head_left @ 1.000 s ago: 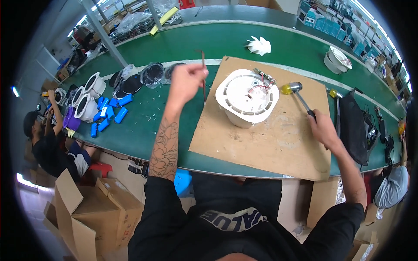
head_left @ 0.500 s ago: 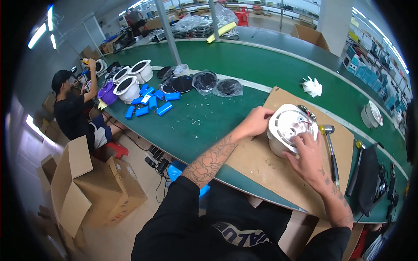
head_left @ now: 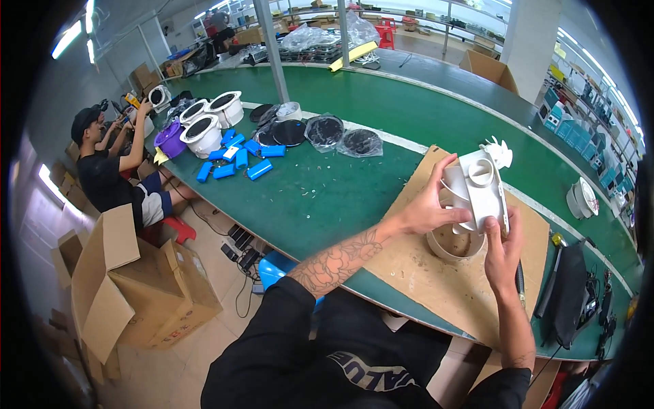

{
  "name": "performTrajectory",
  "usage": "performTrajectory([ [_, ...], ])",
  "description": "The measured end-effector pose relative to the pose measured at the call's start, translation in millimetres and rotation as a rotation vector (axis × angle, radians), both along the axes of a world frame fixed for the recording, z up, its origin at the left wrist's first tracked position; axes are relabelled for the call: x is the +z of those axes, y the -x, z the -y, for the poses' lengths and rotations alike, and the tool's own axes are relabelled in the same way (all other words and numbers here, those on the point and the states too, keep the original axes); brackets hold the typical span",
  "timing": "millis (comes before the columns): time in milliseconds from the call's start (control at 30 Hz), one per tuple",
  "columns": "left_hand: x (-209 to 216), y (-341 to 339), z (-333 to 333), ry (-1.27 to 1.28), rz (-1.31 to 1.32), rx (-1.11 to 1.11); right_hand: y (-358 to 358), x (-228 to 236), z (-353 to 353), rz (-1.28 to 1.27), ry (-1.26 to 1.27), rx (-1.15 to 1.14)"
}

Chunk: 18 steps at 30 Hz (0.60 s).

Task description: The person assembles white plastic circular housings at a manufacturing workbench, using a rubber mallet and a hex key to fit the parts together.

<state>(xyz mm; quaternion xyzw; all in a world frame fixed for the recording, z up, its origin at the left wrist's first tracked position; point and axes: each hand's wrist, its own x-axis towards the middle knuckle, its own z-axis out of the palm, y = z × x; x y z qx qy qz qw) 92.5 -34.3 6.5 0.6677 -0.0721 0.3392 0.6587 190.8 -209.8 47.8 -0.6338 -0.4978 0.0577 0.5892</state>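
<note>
A white plastic fan housing plate (head_left: 477, 194) is tipped up on edge, showing a round raised collar on its face. My left hand (head_left: 430, 208) grips its left side, thumb across the lower part and fingers reaching up along the edge. On the lower right edge, my right hand (head_left: 504, 249) pinches it between thumb and fingers. Just beneath, a white round plastic shell (head_left: 455, 247) stands on a cardboard sheet (head_left: 409, 273), its hollow inside showing. Beyond the plate is a white fan impeller (head_left: 501, 153).
A hammer handle (head_left: 520, 283) shows beside my right forearm, with a black bag (head_left: 569, 293) farther right. Left on the green bench lie blue battery packs (head_left: 259, 169), wrapped black discs (head_left: 324, 131) and white housings (head_left: 202, 135). A co-worker (head_left: 102, 157) sits at far left.
The plate has come up off the round shell and turned on edge, exposing the shell's inside. My left hand has moved onto the plate; my right hand has shifted to its lower right edge.
</note>
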Motion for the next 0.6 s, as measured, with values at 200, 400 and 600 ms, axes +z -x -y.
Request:
performTrajectory([
  [200, 11.6, 3.8, -2.1, -0.086, -0.127, 0.263, -6.9, -7.1, -2.1, -0.147, -0.158, -0.085],
  [400, 26.9, 12.8, -64.1, 0.43, -0.147, 0.292, -42.2, -14.4, -2.3, 0.297, -0.019, -0.232],
  [600, 28.6, -43.0, -127.1, 0.792, -0.292, 0.191, -42.6, -32.6, 0.3, 0.748, 0.185, -0.086],
])
